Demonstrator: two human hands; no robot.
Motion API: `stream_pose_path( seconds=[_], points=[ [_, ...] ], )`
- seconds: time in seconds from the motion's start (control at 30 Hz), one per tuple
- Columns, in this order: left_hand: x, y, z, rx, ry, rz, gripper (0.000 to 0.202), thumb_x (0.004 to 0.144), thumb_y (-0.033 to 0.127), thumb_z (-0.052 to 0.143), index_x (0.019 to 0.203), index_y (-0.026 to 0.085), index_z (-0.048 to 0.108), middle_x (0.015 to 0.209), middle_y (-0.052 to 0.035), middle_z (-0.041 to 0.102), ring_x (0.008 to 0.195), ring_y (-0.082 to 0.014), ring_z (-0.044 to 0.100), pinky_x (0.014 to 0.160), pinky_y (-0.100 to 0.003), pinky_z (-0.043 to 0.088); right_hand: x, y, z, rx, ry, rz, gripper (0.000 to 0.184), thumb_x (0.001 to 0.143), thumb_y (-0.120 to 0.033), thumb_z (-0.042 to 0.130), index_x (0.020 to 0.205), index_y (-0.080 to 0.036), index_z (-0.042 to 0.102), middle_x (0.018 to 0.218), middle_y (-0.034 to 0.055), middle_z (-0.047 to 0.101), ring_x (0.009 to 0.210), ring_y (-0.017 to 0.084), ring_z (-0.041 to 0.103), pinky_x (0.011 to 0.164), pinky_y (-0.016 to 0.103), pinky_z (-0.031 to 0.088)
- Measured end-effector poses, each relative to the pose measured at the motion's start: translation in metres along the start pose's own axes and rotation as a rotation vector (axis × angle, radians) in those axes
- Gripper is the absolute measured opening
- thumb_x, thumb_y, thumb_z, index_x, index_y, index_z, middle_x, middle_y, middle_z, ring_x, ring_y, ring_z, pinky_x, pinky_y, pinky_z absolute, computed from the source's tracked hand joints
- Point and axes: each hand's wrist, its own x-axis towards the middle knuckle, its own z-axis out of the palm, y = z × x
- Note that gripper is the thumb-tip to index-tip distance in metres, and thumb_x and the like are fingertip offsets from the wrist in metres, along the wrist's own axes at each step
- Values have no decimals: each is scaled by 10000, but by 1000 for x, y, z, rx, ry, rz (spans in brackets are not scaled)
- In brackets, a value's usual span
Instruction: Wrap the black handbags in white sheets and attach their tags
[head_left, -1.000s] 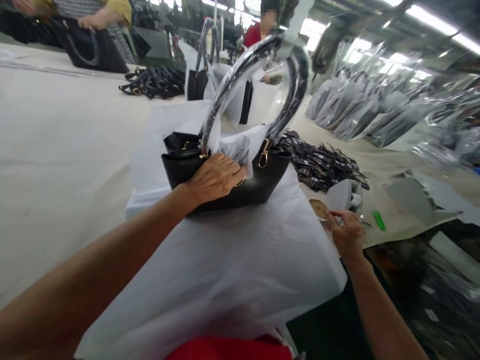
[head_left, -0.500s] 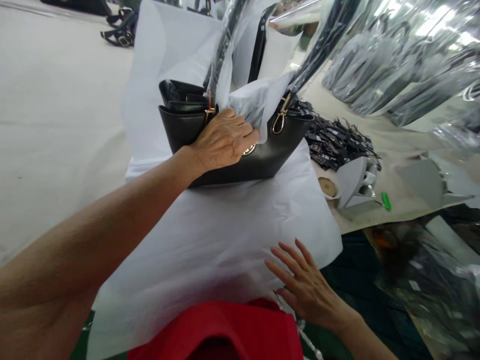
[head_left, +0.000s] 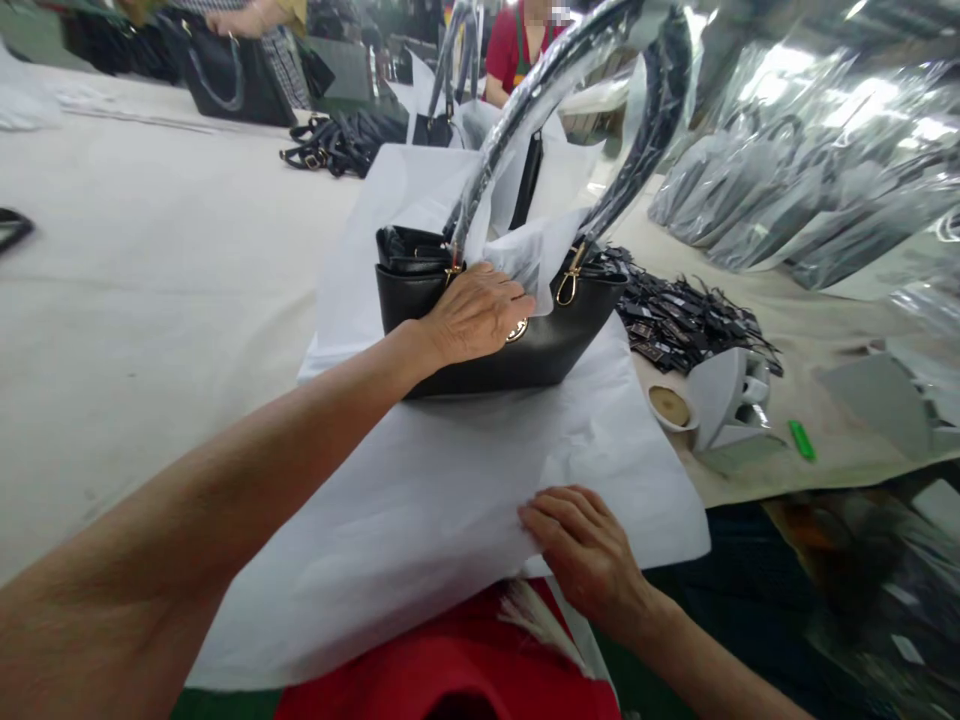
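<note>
A black handbag [head_left: 495,365] stands upright on a large sheet of white wrapping paper [head_left: 420,480]. Its two handles [head_left: 517,125] rise in clear plastic film, and white paper stuffing pokes from its top. My left hand [head_left: 480,312] is closed on the bag's front rim, beside a round gold emblem [head_left: 517,330] and against the stuffing. Nearer to me, my right hand [head_left: 589,555] lies over the sheet close to its front edge, fingers together and bent onto the paper; its thumb is hidden.
Black tags [head_left: 675,315] lie heaped to the right, near a tape dispenser [head_left: 724,400] and a green object [head_left: 801,440]. Plastic-wrapped bags [head_left: 795,200] stand behind them. Black straps [head_left: 345,145] lie farther back. Co-workers stand across the table, one with a hand [head_left: 240,20] at another black bag [head_left: 225,75].
My right hand has come from open, spread fingers above the front of the sheet to bent fingers on it. My left hand keeps its hold on the bag. The view has tilted up.
</note>
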Motion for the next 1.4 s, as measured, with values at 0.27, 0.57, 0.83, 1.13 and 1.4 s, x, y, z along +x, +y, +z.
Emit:
stream_pose_path(
  seconds=[0.27,0.57,0.83,1.13,1.4],
  points=[
    [33,-5,-47,-86,-59,-110,223,862,226,458,751,138,631,628,-17,588,572,-129,530,568,-254,362,106,53,-50,-225,147,97,221,930,-236,449,981,-198,660,782,49,679,697,162,619,656,268,455],
    [66,-41,-83,-83,-141,-23,170,843,277,522,766,154,611,587,19,470,645,-140,544,662,-282,420,180,87,-52,-111,335,240,439,826,-455,611,1166,-193,517,762,6,668,713,189,652,626,267,458],
    [57,-15,-110,78,-271,-4,153,796,46,488,715,129,587,648,-20,538,670,-156,538,696,-311,427,203,88,-60,-65,263,150,490,800,-296,604,1268,-205,487,814,1,696,747,192,666,660,275,472],
    [-26,47,-39,241,140,155,242,912,147,401,1033,78,598,1118,-141,619,1090,-247,537,900,-376,426,207,96,-58,-84,293,106,114,732,-252,699,754,-185,610,661,-19,662,628,133,602,584,217,400],
    [-28,26,14,252,38,-73,577,875,422,536,1352,119,417,1433,-192,398,1336,-327,345,1073,-515,290,203,88,-70,-280,309,2,88,856,-247,598,818,-180,639,731,14,680,652,141,611,598,228,404]
  ],
)
